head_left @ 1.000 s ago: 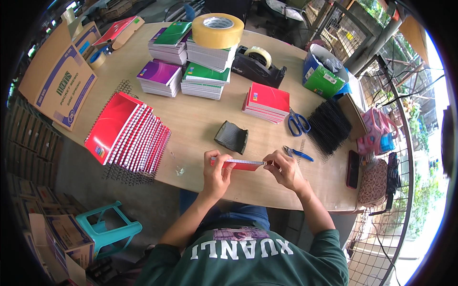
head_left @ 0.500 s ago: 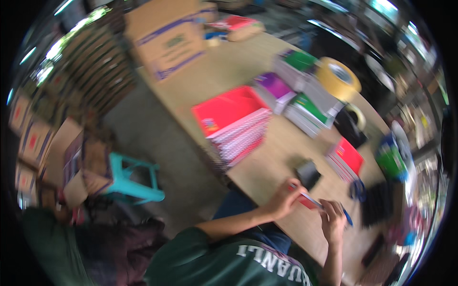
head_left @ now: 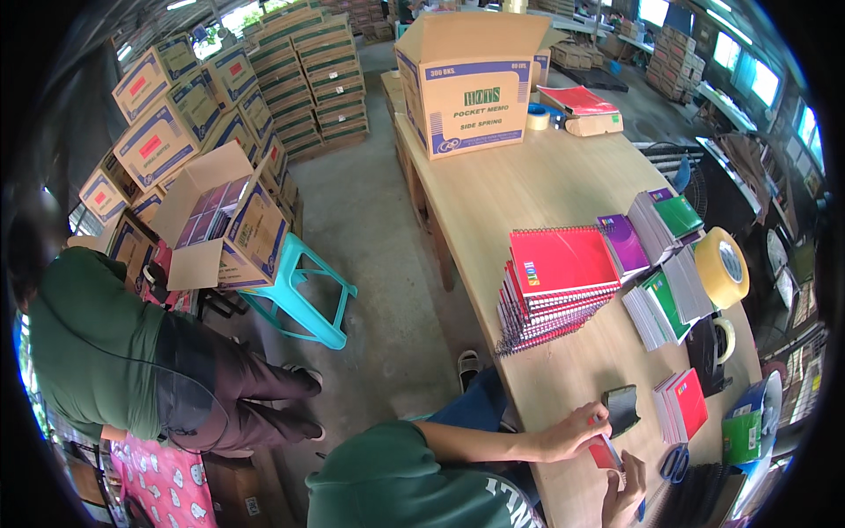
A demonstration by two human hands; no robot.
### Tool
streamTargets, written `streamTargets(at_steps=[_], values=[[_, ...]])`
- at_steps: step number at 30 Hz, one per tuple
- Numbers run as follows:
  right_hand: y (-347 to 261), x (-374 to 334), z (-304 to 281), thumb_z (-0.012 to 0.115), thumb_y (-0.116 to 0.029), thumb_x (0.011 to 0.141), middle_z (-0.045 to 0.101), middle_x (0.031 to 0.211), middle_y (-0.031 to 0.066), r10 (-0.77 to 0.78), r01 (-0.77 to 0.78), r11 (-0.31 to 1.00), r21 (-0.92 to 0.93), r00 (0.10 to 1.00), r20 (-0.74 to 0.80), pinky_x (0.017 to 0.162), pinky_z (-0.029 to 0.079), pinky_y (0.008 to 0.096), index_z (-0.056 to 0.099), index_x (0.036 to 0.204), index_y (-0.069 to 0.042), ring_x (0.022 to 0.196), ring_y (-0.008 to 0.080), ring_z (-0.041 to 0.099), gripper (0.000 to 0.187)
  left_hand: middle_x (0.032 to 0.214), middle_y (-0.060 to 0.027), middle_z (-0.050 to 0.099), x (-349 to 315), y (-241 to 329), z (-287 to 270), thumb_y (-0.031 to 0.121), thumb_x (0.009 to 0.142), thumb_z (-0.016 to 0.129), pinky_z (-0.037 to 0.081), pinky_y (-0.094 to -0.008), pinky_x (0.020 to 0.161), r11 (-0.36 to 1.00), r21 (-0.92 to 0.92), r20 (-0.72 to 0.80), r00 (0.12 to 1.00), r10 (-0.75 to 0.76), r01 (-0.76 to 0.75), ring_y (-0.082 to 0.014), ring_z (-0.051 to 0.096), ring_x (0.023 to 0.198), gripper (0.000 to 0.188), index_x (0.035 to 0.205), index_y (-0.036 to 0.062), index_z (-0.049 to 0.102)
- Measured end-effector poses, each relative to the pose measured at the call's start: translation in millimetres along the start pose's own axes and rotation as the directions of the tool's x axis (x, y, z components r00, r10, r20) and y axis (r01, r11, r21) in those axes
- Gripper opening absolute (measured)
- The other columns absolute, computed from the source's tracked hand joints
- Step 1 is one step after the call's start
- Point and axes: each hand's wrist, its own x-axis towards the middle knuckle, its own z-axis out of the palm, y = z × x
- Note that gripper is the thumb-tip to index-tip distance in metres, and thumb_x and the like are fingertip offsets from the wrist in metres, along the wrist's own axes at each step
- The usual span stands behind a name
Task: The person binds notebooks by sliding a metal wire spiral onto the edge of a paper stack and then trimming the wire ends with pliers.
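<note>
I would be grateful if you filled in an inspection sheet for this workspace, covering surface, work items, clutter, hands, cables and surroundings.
Surface: pale wooden table, holding several groups of things.
Work items: red notebook in hand; stack of red spiral notebooks and smaller red pile on the table.
Clutter: dark curved block near the left hand; blue-handled scissors beside the smaller red pile; large tape roll.
Hands: left hand holds one end of the red notebook; right hand at the other, grip unclear.
Cables: thin dark cord, apparently, across a co-worker's back.
Surroundings: open carton by a turquoise stool.
</note>
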Motion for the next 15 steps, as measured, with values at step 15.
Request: streamTargets(at_steps=[15], values=[[52,119,19,0.082,-0.017,0.069,0.042,0.145,0.0212,-0.278,0.598,0.778,-0.192,0.603,0.748,0.113,0.034,0.0541,0.053,0.145,-0.018,0.146,0.0496,0.027,0.081,0.112,-0.0138,0.041,8,9,-11,0.009,0.080,0.081,0.047,-0.0413,0.083,0.980,-0.145,0.019,0.990,0.141,-0.137,-0.0313,0.050,0.100,0.041,0.110,0.0089,0.053]])
